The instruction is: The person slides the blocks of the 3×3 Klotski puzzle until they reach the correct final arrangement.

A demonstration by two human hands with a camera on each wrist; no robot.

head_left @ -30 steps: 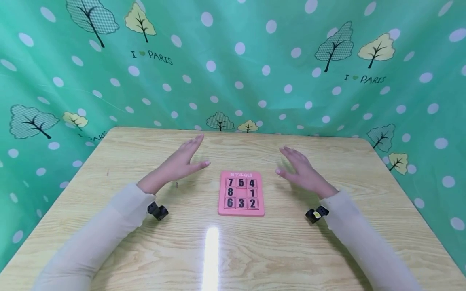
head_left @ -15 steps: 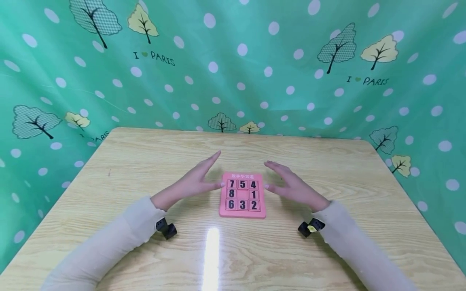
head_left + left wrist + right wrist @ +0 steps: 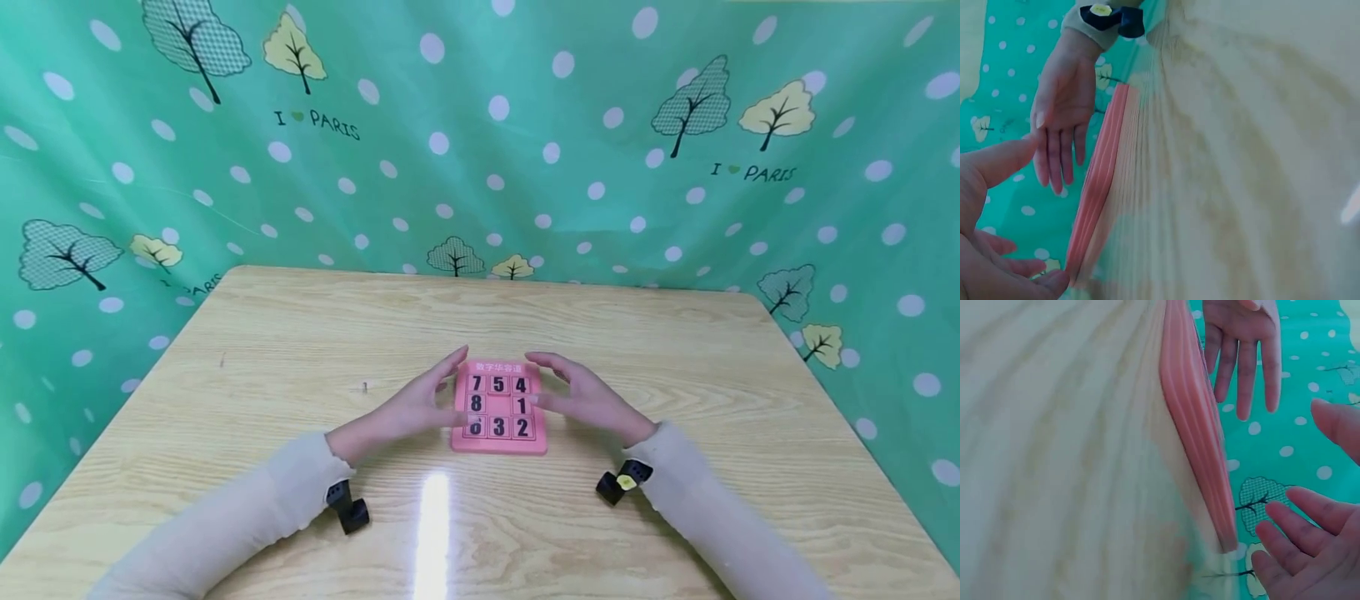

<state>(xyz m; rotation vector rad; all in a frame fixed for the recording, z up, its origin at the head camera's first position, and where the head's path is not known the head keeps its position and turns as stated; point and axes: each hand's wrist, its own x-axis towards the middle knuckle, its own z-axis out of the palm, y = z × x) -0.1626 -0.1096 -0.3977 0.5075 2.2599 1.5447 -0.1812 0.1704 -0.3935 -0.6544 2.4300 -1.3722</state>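
A pink number slide puzzle (image 3: pixel 498 406) lies flat on the wooden table, its top row reading 7 5 4 and its centre cell bare. My left hand (image 3: pixel 414 408) is at its left side, the thumb over the 6 tile. In the left wrist view the hand's (image 3: pixel 994 250) fingertips come close to the puzzle's ribbed edge (image 3: pixel 1100 169); whether they touch, I cannot tell. On the other side, my right hand (image 3: pixel 588 402) has its thumb tip by the 1 tile. The right wrist view has that hand's (image 3: pixel 1310 550) fingers extended, apart from the puzzle (image 3: pixel 1194 412).
The wooden table (image 3: pixel 300 333) extends around the puzzle on every side, with a bright light streak (image 3: pixel 432 533) in front. A green dotted curtain (image 3: pixel 495 158) hangs behind it. Each wrist carries a small black camera (image 3: pixel 348 507).
Both hands have come inward and nearer to the body, from well apart beside the puzzle to its left and right edges. The puzzle's tiles stand in the same order.
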